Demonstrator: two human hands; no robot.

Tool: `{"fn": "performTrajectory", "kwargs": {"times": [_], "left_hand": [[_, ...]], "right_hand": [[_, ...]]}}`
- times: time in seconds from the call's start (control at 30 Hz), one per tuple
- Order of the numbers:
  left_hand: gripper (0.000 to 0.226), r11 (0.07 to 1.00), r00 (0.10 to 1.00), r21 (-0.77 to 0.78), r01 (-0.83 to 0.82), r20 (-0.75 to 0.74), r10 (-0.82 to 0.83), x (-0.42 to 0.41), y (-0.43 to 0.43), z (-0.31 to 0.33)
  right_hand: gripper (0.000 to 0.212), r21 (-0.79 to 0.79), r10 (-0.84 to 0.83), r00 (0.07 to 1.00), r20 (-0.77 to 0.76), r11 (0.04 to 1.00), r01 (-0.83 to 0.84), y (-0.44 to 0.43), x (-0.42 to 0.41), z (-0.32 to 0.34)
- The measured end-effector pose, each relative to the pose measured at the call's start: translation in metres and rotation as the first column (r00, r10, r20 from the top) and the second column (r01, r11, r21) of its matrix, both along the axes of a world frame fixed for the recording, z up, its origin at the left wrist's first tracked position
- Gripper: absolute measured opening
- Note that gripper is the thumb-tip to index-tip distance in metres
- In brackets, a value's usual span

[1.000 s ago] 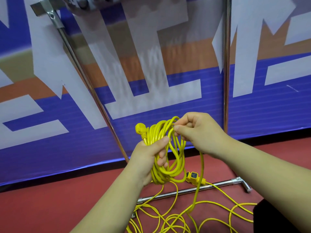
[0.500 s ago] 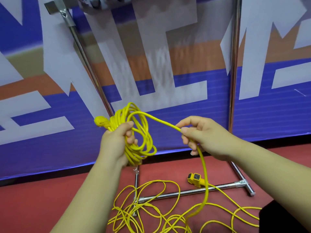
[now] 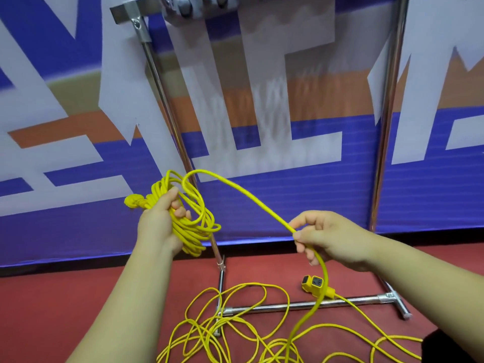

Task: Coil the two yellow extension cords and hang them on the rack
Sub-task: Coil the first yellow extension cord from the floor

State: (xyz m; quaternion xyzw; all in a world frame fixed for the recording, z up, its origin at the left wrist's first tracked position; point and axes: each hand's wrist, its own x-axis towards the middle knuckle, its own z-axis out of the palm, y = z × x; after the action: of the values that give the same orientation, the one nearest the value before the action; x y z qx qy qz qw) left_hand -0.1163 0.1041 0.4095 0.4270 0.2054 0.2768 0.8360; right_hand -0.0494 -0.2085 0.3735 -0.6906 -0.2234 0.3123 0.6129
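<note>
The yellow cord [image 3: 248, 196] looked light, thin and limp, the sort of thing that would sag and spring out of its loops unless pinched firmly, with a smooth jacket likely to slide through slack fingers; by my judgement the best hold was on the bundled side of the coil, with the free run guided close to it. The coil [image 3: 195, 226] hung in the left hand [image 3: 157, 226], whose fingers were curled round one side of the stacked loops, thumb on top, and the plug [image 3: 134, 201] stuck out to the left of the fist. From the coil a single strand arched up and over to the right hand [image 3: 332, 239], which pinched it between thumb and forefinger, the other fingers loosely curled beneath. Below that hand the strand dropped to the red floor [image 3: 52, 310], where loose loops [image 3: 204, 328] lay tangled over the base bar of the rack [image 3: 301, 305], near a yellow socket end [image 3: 313, 284]; whether those loops belonged to one cord or both could not be told
</note>
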Motion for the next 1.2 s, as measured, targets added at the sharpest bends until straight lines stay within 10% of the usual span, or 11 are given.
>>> {"fn": "performTrajectory", "kwargs": {"times": [0.7,1.2], "left_hand": [[0.018,0.987,0.978,0.132,0.092,0.176,-0.115,-0.013,-0.031,0.023],[0.010,0.817,0.856,0.298,0.494,-0.004,-0.517,-0.020,-0.075,0.005]], "right_hand": [[0.009,-0.418,-0.630,0.735,-0.252,0.755,0.505,-0.018,0.049,-0.059],[0.005,-0.273,-0.644,0.658,-0.391,0.764,0.585,0.000,0.064,-0.060]]}}
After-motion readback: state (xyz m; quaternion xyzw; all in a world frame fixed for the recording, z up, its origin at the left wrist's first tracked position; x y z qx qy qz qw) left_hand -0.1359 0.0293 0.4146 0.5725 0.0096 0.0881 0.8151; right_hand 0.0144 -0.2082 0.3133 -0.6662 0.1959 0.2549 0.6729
